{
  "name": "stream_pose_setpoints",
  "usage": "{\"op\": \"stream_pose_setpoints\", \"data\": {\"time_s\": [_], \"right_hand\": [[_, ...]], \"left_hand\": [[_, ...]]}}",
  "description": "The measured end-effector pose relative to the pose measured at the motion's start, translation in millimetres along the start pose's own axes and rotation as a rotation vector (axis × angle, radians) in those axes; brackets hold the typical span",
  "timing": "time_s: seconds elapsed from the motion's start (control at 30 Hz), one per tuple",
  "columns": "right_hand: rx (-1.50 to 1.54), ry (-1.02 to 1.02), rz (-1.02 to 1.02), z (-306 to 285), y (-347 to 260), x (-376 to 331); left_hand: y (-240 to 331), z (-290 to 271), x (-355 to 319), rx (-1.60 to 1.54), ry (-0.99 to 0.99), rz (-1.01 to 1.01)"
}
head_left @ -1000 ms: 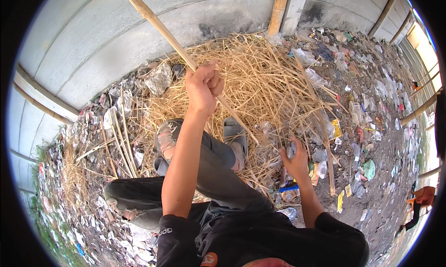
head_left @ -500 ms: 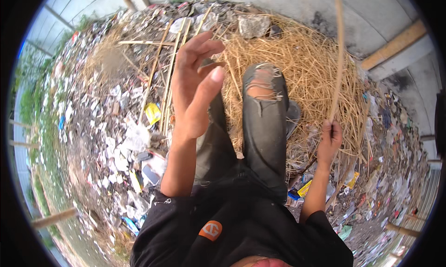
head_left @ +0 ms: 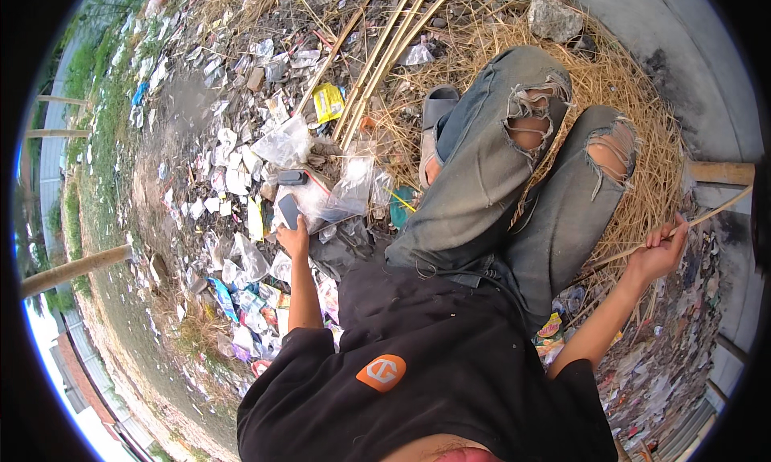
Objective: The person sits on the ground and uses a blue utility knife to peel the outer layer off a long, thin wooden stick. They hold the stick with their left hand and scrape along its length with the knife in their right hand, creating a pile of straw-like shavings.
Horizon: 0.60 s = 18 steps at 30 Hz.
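Observation:
My left hand [head_left: 294, 237] is down on the left, its fingers closed on the lower end of a dark smartphone [head_left: 288, 208]. The phone rests over a pale plastic sheet [head_left: 312, 198], beside a small black oblong object [head_left: 292, 177]. Out to the right, my right hand [head_left: 658, 251] grips a long thin bamboo strip [head_left: 721, 208]. One end of the strip points toward the wall at the far right; the other runs back past my wrist toward my legs.
Loose straw [head_left: 642, 84] covers the ground beyond my knees. Several bamboo strips [head_left: 377, 64] lie at the upper middle, near a yellow packet [head_left: 328, 103]. A stone [head_left: 554, 18] sits by the grey wall [head_left: 683, 76]. Litter spreads leftward; a wooden post [head_left: 76, 271] juts in there.
My left hand has come down from its raised, open position onto the smartphone. The bamboo strip has tilted from near upright toward level in my right hand. My view has turned left.

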State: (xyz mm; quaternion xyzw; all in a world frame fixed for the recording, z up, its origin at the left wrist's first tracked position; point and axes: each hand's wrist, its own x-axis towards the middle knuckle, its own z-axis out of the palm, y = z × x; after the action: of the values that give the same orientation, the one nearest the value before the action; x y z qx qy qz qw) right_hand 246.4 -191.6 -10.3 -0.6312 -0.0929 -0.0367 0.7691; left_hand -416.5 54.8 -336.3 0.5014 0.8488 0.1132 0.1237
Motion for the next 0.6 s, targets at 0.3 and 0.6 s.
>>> {"op": "stream_pose_setpoints", "data": {"time_s": [0.3,0.6], "right_hand": [[-0.136,-0.069,-0.125,25.1,-10.2,-18.3],[-0.305,-0.109,-0.262,17.3,1.0,-31.1]], "left_hand": [[4.4,21.9,18.5,-0.017,-0.022,-0.202],[10.7,23.3,11.4,0.024,0.034,-0.155]]}}
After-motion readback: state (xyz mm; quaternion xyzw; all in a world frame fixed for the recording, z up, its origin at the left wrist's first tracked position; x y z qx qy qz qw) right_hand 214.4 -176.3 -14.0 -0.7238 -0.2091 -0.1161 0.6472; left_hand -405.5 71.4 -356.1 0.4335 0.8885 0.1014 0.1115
